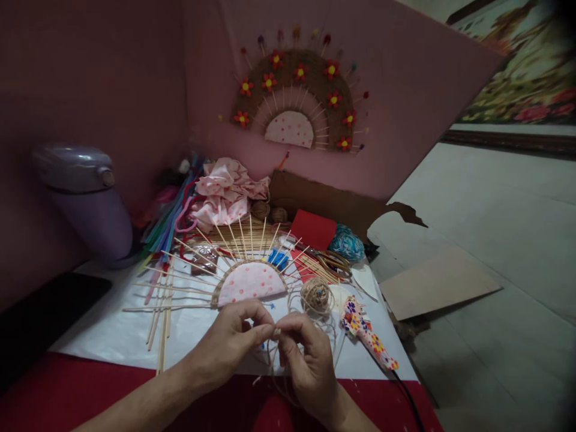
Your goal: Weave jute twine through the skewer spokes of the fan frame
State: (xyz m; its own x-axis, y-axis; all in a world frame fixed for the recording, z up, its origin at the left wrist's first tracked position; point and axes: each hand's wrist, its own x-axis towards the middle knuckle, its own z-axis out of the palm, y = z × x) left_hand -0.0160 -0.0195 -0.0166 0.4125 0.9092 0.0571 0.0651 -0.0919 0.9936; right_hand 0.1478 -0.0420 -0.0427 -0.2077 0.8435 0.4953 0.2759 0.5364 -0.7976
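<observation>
My left hand (240, 333) and my right hand (309, 363) meet at the fingertips near the table's front edge. Both are closed in a pinch on jute twine (271, 360), whose loose strands hang below the fingers. Just beyond them lies a half-circle (252, 283) covered in pink dotted fabric, with thin wooden sticks (193, 255) fanning out from its twine-wrapped curved edge. To the right sits a ball of twine (317, 294), with loose loops around it. The exact bit between my fingertips is too small to make out.
A flower-patterned glue gun (369, 336) with a black cord lies at the right. Behind are scissors (333, 261), blue yarn (346, 242), red card (314, 229) and crumpled pink fabric (227, 189). A purple flask (87, 204) stands left. A flower-decorated half-circle (294, 60) hangs above.
</observation>
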